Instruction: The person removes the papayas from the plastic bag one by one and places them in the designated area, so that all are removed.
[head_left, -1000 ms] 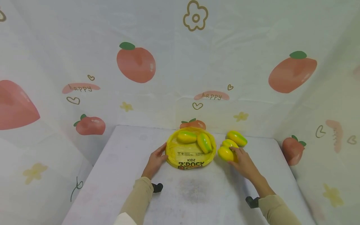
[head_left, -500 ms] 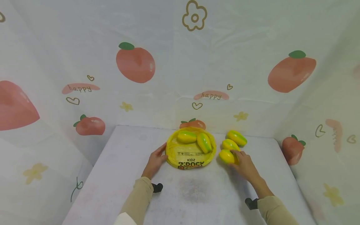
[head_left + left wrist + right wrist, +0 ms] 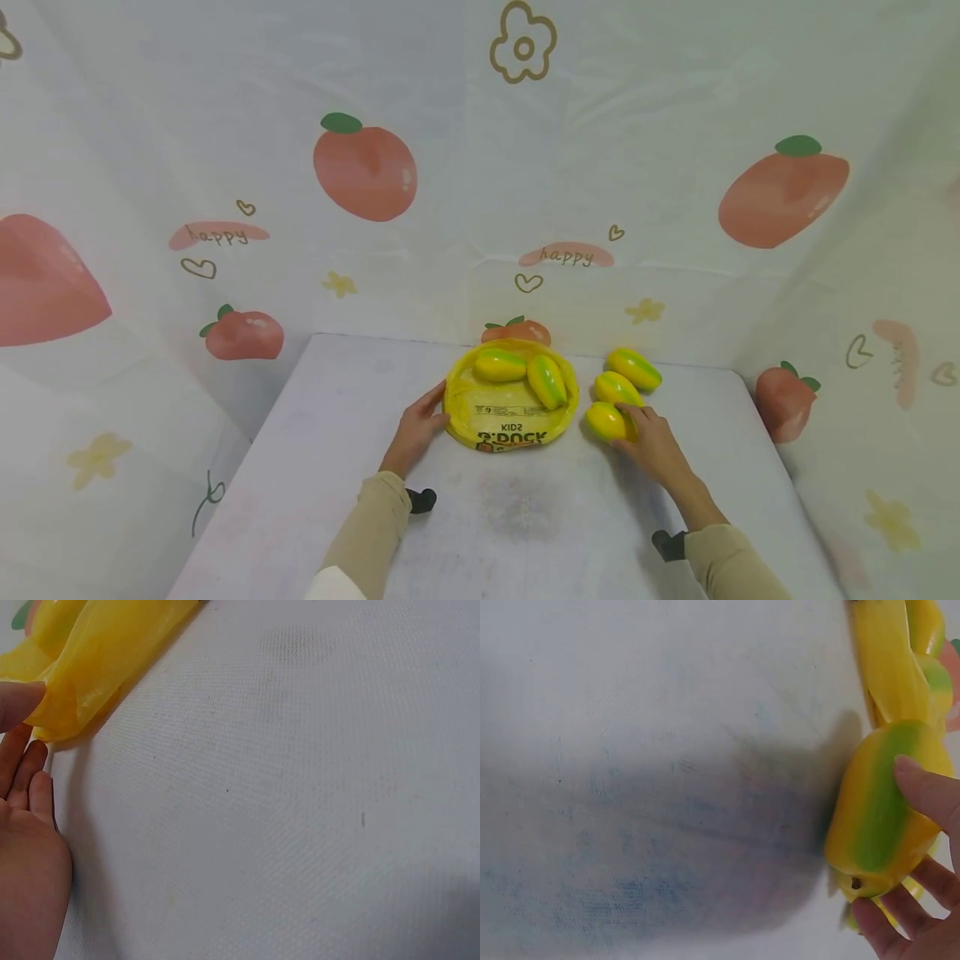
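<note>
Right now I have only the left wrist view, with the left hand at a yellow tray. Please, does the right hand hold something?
Observer: Yes, the right hand holds one fruit.
Operator: Thank you. How many fruits lie in the yellow tray?
Observer: Two: a left one and a right one.
Operator: Besides the held one, are there others outside?
Observer: Yes, two more lie on the table, to the right of the tray: a near one and a far one.
</note>
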The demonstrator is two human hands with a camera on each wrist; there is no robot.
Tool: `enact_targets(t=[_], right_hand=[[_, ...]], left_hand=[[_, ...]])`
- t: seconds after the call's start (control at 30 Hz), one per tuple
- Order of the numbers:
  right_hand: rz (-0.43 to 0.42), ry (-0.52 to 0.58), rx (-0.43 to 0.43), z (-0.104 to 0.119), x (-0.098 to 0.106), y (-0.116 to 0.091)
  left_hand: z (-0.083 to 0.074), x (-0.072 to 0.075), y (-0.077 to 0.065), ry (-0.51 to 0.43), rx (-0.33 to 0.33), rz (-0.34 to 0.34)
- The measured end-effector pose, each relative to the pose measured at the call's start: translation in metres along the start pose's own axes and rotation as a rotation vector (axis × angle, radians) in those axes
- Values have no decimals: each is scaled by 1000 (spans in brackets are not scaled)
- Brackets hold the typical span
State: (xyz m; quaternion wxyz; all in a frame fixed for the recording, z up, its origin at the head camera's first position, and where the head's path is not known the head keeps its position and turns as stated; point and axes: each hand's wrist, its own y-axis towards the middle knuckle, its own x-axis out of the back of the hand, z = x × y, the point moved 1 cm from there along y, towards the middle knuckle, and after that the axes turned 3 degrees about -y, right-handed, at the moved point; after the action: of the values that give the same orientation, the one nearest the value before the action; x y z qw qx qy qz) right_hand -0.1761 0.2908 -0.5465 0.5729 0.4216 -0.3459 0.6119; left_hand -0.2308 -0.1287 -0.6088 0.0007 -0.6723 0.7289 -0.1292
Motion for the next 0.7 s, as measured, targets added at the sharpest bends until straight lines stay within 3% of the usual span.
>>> enact_targets(t=[0.7], right_hand=[[56,2,-51,1,-1,0]], left_hand=[[1,0,1,-11,1,4]])
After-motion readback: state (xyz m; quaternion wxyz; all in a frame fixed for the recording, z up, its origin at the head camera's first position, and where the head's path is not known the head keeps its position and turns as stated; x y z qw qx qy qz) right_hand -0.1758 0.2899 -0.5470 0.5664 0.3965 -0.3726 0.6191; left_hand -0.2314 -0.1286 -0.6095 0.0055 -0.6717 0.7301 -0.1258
